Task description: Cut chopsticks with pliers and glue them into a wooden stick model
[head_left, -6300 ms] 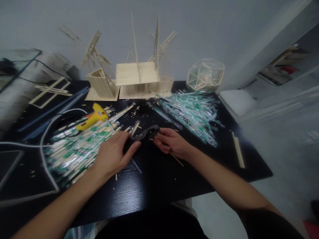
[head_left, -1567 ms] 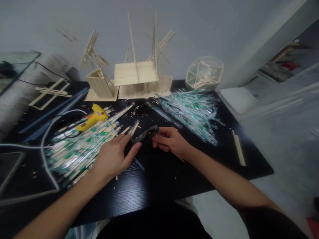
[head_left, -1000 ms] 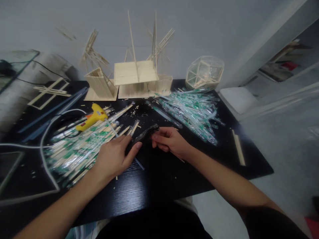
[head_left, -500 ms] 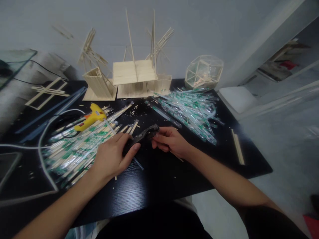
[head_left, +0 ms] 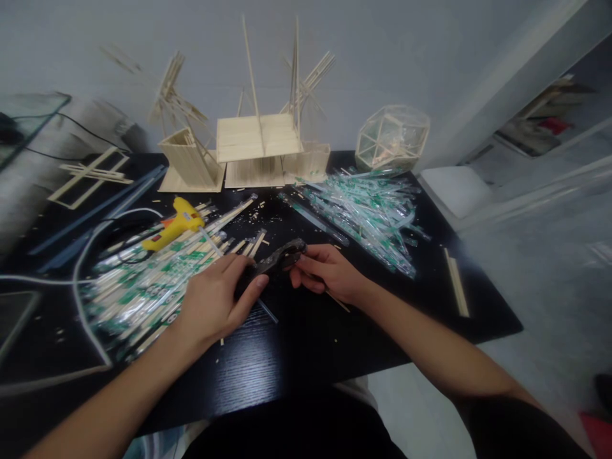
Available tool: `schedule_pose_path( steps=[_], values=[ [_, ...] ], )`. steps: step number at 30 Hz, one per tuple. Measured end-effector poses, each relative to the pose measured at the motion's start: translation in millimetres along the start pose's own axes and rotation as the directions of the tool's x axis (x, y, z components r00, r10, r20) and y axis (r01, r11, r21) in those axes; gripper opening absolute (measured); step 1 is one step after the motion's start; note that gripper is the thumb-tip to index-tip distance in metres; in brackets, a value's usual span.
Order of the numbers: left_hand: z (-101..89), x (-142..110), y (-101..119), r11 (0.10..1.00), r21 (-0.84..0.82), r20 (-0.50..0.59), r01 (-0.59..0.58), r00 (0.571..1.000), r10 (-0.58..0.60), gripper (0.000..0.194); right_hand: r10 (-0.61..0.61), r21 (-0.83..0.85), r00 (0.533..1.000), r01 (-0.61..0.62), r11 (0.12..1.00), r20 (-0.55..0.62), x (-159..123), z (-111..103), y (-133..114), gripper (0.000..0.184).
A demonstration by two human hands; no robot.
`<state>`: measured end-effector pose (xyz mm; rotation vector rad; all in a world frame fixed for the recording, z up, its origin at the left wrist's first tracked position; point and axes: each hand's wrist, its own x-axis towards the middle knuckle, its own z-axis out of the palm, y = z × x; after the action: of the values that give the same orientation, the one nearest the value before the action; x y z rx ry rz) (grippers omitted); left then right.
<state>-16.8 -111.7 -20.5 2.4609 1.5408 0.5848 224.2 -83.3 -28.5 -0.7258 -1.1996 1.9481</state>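
Observation:
My left hand [head_left: 215,290] is wrapped round a black hand tool [head_left: 282,255] with a jaw-like end; its exact kind is too dark to make out. The tool points right, above the table's middle. At its far end, my right hand [head_left: 327,271] is closed with fingers pinched together. A thin wooden stick [head_left: 339,301] pokes out below that hand; its other end is hidden by the fingers and tool. Left of the tool lies a heap of wrapped chopsticks [head_left: 157,287], with a yellow glue gun [head_left: 176,224] resting on it.
Wooden stick models [head_left: 258,137] stand along the back of the black table [head_left: 373,338]. Torn clear-and-green wrappers [head_left: 368,213] pile up at the right, near a faceted glass container [head_left: 392,137]. A few bare sticks [head_left: 456,284] lie by the right edge. A white cord [head_left: 81,312] loops at left.
Both hands stay almost in place, with the tool tilted very slightly. A little more of the stick shows below my right hand.

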Motion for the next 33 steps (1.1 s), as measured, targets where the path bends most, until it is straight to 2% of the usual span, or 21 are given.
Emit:
schedule_pose_path(
  steps=[10,23,33],
  values=[
    [0.2,-0.3,-1.0,1.000,-0.008,-0.006,0.012,1.000,-0.012,0.044,0.013,0.007,1.000,-0.013,1.000,0.007,-0.1,0.3,0.1,0.033],
    [-1.4,3.5,4.0,0.999,0.008,0.066,0.044,0.997,-0.045,0.047,0.015,-0.006,1.000,-0.015,1.000,0.024,0.9,0.6,1.2,0.034],
    [-3.3,2.7,6.7,0.998,0.023,0.056,0.057,0.997,-0.058,0.044,0.021,0.011,1.000,-0.021,1.000,0.017,1.5,1.5,0.9,0.035]
  ],
)
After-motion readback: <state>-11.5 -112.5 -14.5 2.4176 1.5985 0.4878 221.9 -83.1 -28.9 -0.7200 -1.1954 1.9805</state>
